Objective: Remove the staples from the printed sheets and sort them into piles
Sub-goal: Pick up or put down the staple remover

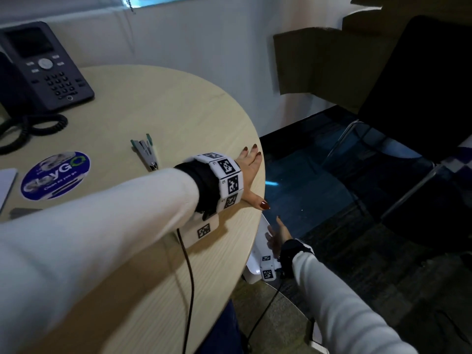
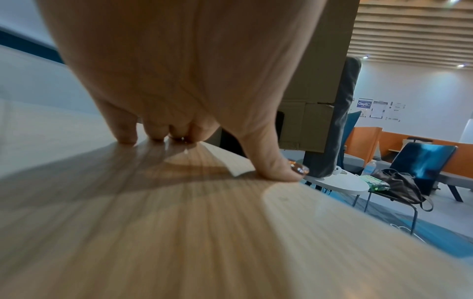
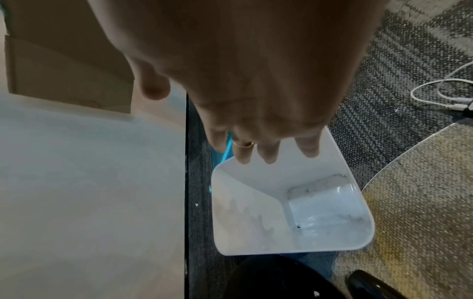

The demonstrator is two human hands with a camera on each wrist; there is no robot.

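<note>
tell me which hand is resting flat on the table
The left hand, fingers spread flat at the table edge. The right hand hangs open below, over the white bin.

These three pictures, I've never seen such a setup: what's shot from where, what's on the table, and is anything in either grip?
No machine: a person works bare-handed, wearing three cameras. The head view looks down at a round wooden table. The left hand lies flat at the table's edge; its wrist camera shows fingertips pressing the wood. The right hand hangs open below the table over a white bin, as its wrist camera shows. On the table: a staple remover, desk phone and round sticker. Neither grip holds anything.
</note>
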